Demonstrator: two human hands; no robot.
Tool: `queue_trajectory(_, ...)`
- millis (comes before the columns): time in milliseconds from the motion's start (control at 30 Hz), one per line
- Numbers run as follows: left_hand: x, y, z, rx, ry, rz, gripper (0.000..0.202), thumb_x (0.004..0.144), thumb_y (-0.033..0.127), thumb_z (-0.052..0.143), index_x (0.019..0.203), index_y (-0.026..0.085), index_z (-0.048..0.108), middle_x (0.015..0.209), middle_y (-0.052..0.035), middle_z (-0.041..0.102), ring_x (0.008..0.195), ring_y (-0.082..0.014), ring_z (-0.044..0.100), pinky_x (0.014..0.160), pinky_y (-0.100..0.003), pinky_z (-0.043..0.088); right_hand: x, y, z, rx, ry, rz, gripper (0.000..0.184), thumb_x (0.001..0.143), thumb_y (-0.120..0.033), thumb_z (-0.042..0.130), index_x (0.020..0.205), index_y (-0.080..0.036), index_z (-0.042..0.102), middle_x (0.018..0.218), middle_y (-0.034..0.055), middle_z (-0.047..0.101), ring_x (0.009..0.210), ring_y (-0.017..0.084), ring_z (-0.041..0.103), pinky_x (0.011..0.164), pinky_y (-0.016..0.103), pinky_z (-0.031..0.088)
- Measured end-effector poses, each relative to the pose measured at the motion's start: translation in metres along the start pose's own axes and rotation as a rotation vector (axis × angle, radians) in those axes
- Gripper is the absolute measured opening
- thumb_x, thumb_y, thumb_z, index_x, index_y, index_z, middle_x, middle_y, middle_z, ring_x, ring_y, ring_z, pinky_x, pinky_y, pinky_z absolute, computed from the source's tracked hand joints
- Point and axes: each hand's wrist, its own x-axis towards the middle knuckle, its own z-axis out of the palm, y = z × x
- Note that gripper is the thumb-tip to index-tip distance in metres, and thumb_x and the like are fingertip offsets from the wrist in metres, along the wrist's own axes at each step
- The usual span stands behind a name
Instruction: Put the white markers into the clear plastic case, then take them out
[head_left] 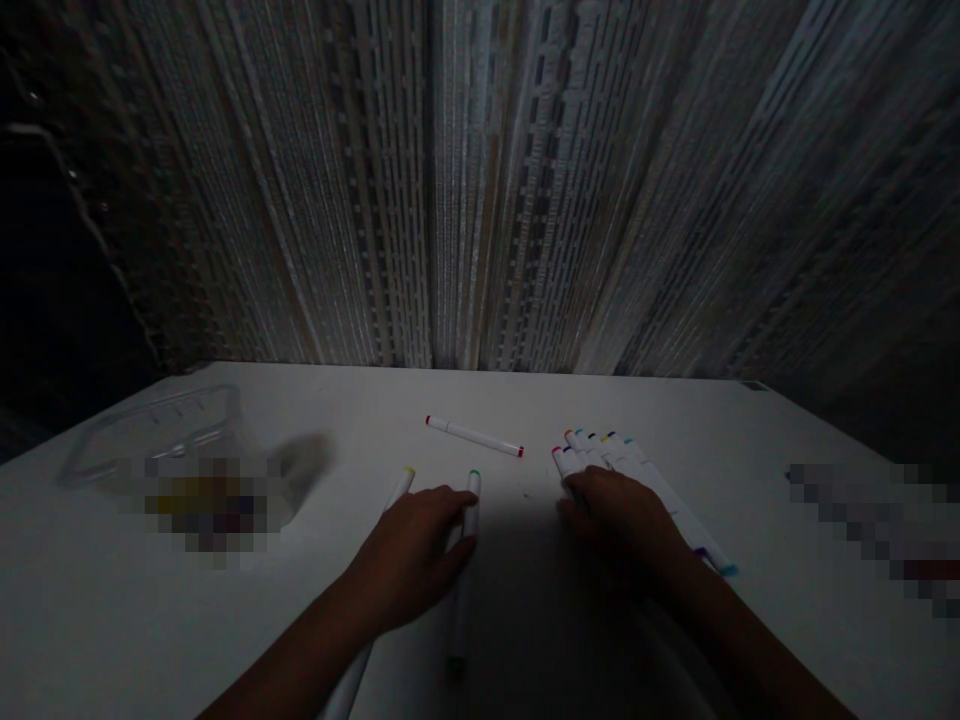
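My left hand [412,545] pinches a white marker with green ends [463,600] between thumb and fingers; it points away from me on the table. Beneath that hand and wrist passes a white marker with a yellow end [400,487]. On the right, my right hand [626,515] is closed over the near left side of a row of white markers [637,462], by the one with a pink end [558,457]. Its palm and arm cover much of the row. A white marker with red ends [474,436] lies apart, crosswise, beyond both hands.
A clear plastic container [157,425] stands at the left of the white table [345,410], with a blurred patch of colours beside it. Another pixelated area lies at the right edge. A striped curtain [480,180] hangs behind the table's far edge. The light is dim.
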Motion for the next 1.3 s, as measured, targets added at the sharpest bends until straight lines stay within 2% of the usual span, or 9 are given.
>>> queue_trajectory(100, 0.0002, -0.0002, 0.0004, 0.000, -0.006, -0.007, 0.034, 0.078, 0.026, 0.048, 0.110, 0.020, 0.053, 0.085, -0.0050, 0.058, 0.076, -0.0208, 0.052, 0.069, -0.035, 0.041, 0.0003, -0.0001, 0.0017, 0.003, 0.000, -0.014, 0.024, 0.082, -0.028, 0.044, 0.095, -0.016, 0.060, 0.095, 0.0096, 0.062, 0.084, 0.020, 0.057, 0.066, 0.028, 0.041)
queue_trajectory(400, 0.0004, -0.0017, 0.0013, 0.005, 0.000, -0.012, 0.033, 0.078, 0.026, 0.049, 0.110, 0.020, 0.053, 0.083, -0.0046, 0.058, 0.074, -0.0202, 0.052, 0.068, -0.035, 0.041, 0.0012, 0.0032, 0.0042, -0.037, 0.032, 0.021, 0.022, 0.082, -0.029, 0.042, 0.083, -0.016, 0.059, 0.084, 0.0088, 0.062, 0.076, 0.019, 0.057, 0.061, 0.027, 0.039)
queue_trajectory(600, 0.0001, -0.0015, 0.0009, -0.008, -0.008, -0.011, 0.033, 0.078, 0.025, 0.050, 0.110, 0.021, 0.053, 0.086, -0.0044, 0.059, 0.077, -0.0205, 0.053, 0.067, -0.035, 0.041, 0.0009, 0.0037, 0.0032, -0.034, 0.033, 0.034, 0.023, 0.082, -0.029, 0.042, 0.084, -0.015, 0.059, 0.084, 0.0092, 0.063, 0.075, 0.019, 0.057, 0.061, 0.028, 0.038)
queue_trajectory(800, 0.0001, 0.0008, -0.0005, -0.012, -0.002, -0.023, 0.033, 0.077, 0.024, 0.050, 0.110, 0.021, 0.053, 0.086, -0.0041, 0.059, 0.078, -0.0206, 0.053, 0.069, -0.035, 0.041, 0.0013, 0.0030, 0.0034, 0.035, 0.039, 0.004, 0.023, 0.082, -0.028, 0.042, 0.094, -0.018, 0.060, 0.092, 0.0088, 0.063, 0.082, 0.020, 0.057, 0.065, 0.029, 0.040)
queue_trajectory(1033, 0.0006, -0.0011, 0.0013, 0.014, -0.005, -0.022, 0.033, 0.077, 0.026, 0.050, 0.109, 0.021, 0.054, 0.082, -0.0040, 0.058, 0.076, -0.0209, 0.053, 0.067, -0.034, 0.041, 0.0016, 0.0042, 0.0039, -0.005, 0.046, 0.019, 0.023, 0.081, -0.029, 0.043, 0.084, -0.017, 0.062, 0.087, 0.0088, 0.063, 0.075, 0.019, 0.057, 0.061, 0.028, 0.038)
queue_trajectory(1200, 0.0008, -0.0017, 0.0018, 0.009, 0.003, -0.015, 0.033, 0.077, 0.025, 0.050, 0.110, 0.021, 0.053, 0.082, -0.0039, 0.058, 0.074, -0.0204, 0.053, 0.067, -0.034, 0.041, 0.0014, 0.0043, 0.0049, 0.025, 0.058, -0.004, 0.022, 0.081, -0.028, 0.043, 0.091, -0.018, 0.061, 0.091, 0.0083, 0.063, 0.082, 0.020, 0.058, 0.065, 0.028, 0.040)
queue_trajectory(1300, 0.0008, -0.0019, 0.0019, 0.010, 0.002, -0.009, 0.033, 0.077, 0.025, 0.050, 0.110, 0.021, 0.053, 0.082, -0.0040, 0.058, 0.076, -0.0211, 0.053, 0.069, -0.036, 0.041, 0.0013, 0.0045, 0.0036, 0.015, 0.045, 0.007, 0.023, 0.082, -0.028, 0.042, 0.087, -0.017, 0.062, 0.089, 0.0082, 0.063, 0.079, 0.019, 0.058, 0.063, 0.028, 0.039)
